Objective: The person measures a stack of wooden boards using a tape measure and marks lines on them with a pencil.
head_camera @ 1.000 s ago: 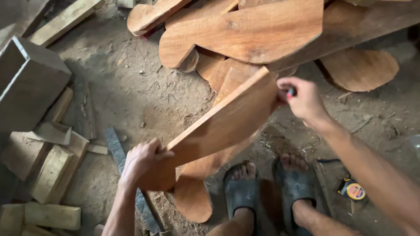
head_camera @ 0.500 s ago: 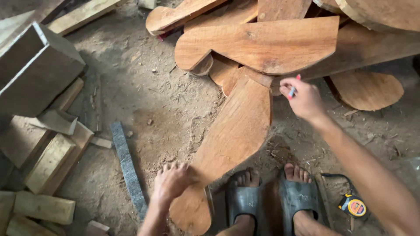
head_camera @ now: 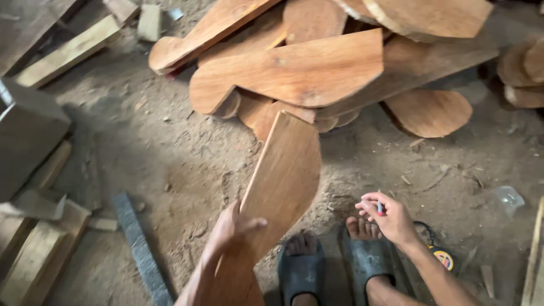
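Observation:
My left hand grips the left edge of a long curved wooden board, which slants from the bottom centre up toward a pile of similar cut boards. Its far end lies by the pile's front edge. My right hand is off the board, low at the right above my sandalled right foot, with a small red and blue pen or marker pinched in its fingers.
Sawdust covers the dirt floor. Pale wood blocks and offcuts lie at the left beside a dark box. A grey bar lies on the floor. A tape measure sits by my right wrist.
The board has swung from a flat slant to nearly upright in view. My left hand moved up onto its left edge. My right hand let go of its far end and dropped toward my feet.

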